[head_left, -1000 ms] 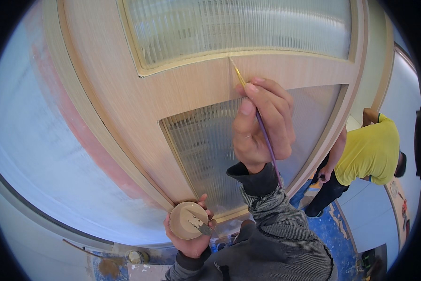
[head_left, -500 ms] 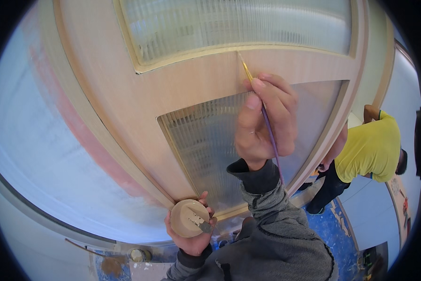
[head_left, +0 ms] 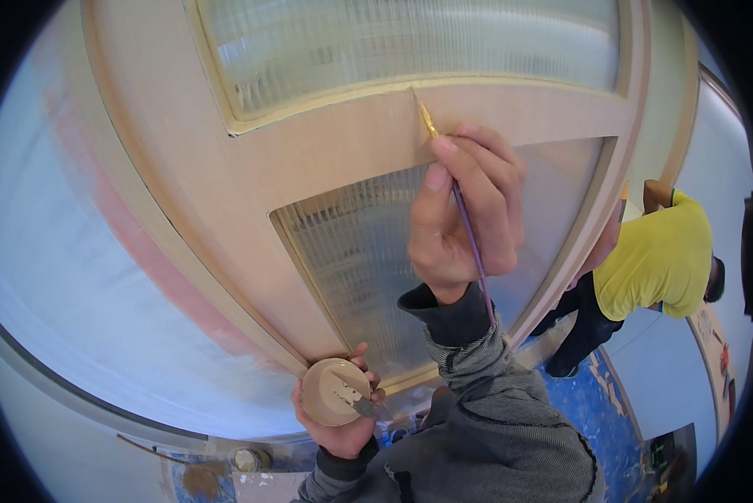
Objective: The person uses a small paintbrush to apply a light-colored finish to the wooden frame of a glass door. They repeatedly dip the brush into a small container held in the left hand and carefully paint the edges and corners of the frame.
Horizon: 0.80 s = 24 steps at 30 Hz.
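Note:
My right hand (head_left: pixel 464 210) is closed around a thin brush with a purple handle (head_left: pixel 477 251) and gold ferrule (head_left: pixel 428 119). Its fine tip points at the pale wooden rail (head_left: pixel 326 142) of a door, just below the upper ribbed glass pane (head_left: pixel 410 42); whether it touches is unclear. Low in the head view, my left hand (head_left: pixel 334 427) grips a small shallow round bowl (head_left: pixel 326 394) holding a metal-bladed scraper (head_left: pixel 362 406) with pale paste on it. The lower glass pane (head_left: pixel 347 260) lies behind my right hand and wrist.
A co-worker in yellow (head_left: pixel 649 260) bends over at the right, with another bare arm (head_left: pixel 602 243) by the door edge. A white, red-streaked panel (head_left: pixel 83 277) stands left. Below are a blue floor covering (head_left: pixel 602 436), a can (head_left: pixel 251 459) and a board with tools (head_left: pixel 716 360).
The brush tip has shifted a little rightward along the rail relative to the door. The whole view has moved slightly, so the door sits further up and left. The left hand keeps its grip.

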Motion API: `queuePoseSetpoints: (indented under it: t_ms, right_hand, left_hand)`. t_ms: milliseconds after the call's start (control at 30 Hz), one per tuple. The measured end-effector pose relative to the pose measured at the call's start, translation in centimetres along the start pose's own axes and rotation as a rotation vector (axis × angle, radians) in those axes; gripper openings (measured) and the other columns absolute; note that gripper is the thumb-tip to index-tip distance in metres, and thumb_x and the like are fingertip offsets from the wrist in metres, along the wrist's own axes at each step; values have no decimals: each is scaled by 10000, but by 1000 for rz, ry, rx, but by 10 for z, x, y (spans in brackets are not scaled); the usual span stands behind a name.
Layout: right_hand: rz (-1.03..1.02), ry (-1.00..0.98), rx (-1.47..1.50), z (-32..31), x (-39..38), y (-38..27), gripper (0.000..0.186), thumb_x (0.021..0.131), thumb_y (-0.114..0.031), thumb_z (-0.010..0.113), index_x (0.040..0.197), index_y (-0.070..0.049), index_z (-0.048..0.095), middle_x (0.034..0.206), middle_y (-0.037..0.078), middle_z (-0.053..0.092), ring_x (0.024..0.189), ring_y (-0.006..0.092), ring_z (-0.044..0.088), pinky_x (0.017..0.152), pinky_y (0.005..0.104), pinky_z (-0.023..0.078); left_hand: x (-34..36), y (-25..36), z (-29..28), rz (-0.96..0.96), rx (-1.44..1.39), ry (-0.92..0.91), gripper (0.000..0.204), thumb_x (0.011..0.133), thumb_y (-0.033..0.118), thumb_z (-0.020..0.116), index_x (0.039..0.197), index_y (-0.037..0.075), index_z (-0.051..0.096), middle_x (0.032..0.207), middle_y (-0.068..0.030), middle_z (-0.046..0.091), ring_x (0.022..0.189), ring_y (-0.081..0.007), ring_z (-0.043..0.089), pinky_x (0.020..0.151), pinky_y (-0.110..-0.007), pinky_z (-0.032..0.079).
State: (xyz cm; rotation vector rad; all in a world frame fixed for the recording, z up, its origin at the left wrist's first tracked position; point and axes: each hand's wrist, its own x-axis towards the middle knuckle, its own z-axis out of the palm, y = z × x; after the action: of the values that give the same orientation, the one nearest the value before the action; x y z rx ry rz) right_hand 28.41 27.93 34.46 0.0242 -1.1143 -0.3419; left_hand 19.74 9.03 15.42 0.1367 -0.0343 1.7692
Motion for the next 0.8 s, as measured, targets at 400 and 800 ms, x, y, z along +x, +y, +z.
queuePoseSetpoints:
  t_ms: [400, 800]
  right_hand:
    - [7, -4, -48, -3, -3, 1, 228, 867, 80, 597, 1082, 48, 662, 986, 164, 677, 985, 366, 650, 871, 424, 541]
    - [67, 74, -54, -1, -6, 2, 228, 883, 83, 586, 1099, 49, 649, 1015, 166, 674, 1023, 350, 647, 881, 403, 544]
  left_hand:
    - [0, 0, 2, -15, -20, 5, 1013, 890, 606, 537, 1499, -124, 188, 1237, -128, 500, 1054, -286, 510, 805, -377, 442]
    - [0, 1, -2, -19, 1, -11, 1018, 889, 608, 534, 1502, -123, 182, 1247, -127, 502, 1073, -285, 511, 815, -379, 445]
